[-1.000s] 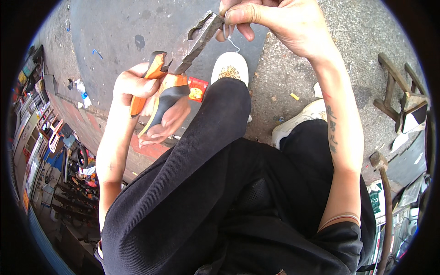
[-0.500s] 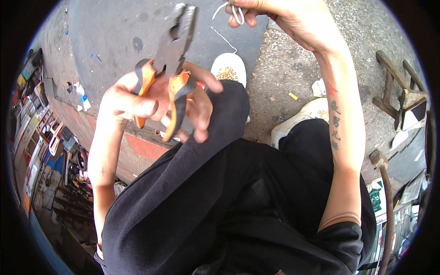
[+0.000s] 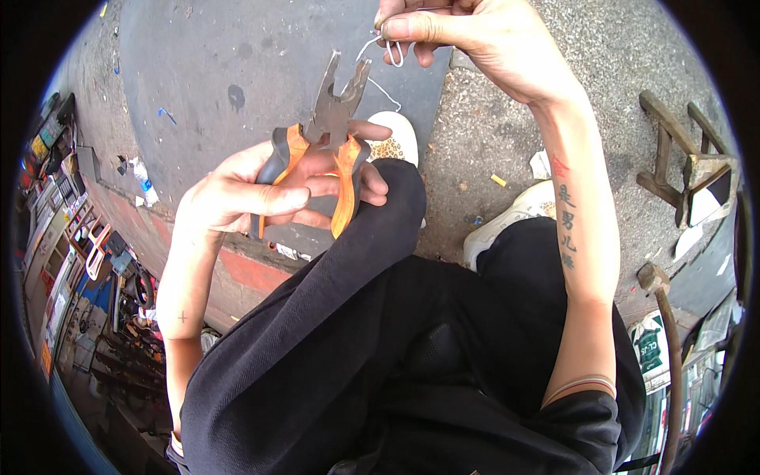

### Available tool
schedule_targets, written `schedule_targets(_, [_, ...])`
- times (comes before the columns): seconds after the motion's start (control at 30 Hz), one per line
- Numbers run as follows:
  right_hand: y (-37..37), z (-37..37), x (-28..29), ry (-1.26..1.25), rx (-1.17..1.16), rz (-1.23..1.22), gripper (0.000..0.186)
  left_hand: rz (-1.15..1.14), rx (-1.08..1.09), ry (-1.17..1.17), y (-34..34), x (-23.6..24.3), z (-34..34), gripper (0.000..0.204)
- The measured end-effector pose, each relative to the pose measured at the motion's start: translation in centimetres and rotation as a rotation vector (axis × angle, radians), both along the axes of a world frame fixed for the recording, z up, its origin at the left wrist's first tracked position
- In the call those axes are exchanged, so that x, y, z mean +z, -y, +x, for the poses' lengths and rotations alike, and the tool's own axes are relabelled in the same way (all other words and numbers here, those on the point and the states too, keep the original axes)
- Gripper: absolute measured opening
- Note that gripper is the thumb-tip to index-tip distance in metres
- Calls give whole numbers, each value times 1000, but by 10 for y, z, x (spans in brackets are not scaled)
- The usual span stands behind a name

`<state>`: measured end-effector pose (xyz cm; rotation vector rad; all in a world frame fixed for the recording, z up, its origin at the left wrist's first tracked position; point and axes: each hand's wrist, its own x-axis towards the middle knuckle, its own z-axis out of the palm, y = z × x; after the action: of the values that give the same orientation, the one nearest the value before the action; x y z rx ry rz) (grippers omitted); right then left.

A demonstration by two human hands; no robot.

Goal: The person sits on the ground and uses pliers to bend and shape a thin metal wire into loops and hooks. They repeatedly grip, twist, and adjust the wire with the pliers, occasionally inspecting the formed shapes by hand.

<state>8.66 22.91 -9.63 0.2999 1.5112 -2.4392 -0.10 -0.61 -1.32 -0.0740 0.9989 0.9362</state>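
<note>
In my left hand I hold a pair of pliers with orange and black handles. Their jaws stand apart and point away from me, just short of the wire. My right hand, at the far edge of the view, pinches a piece of white wire between thumb and fingers. The wire is bent into a narrow loop, and one loose end reaches down toward the plier jaws. Part of the wire is hidden behind my fingers.
A thin white strand lies on the dark mat by my shoe. To the right are a wooden stool and a long-handled hammer. Tools and clutter crowd the left, near a plastic bottle.
The pliers have moved right, with their jaws now spread and beside the wire's end. My left fingers have shifted on the handles. My right hand has come slightly nearer and left with the wire.
</note>
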Motion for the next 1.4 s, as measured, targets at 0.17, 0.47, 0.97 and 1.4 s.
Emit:
schedule_targets(0.17, [3,0,1,-34,19,-42,14,136,-40,106,0,-3,-7,87])
schedule_targets(0.47, [4,0,0,-58,64,-21,16,174,-62,133,5,-8,-8,86])
schedule_targets(0.97, [-1,3,0,-114,128,7,19,188,-61,58,8,-8,-7,76])
schedule_targets(1.4, [5,-2,7,98,254,63,16,-89,-289,-405,-1,15,-7,54])
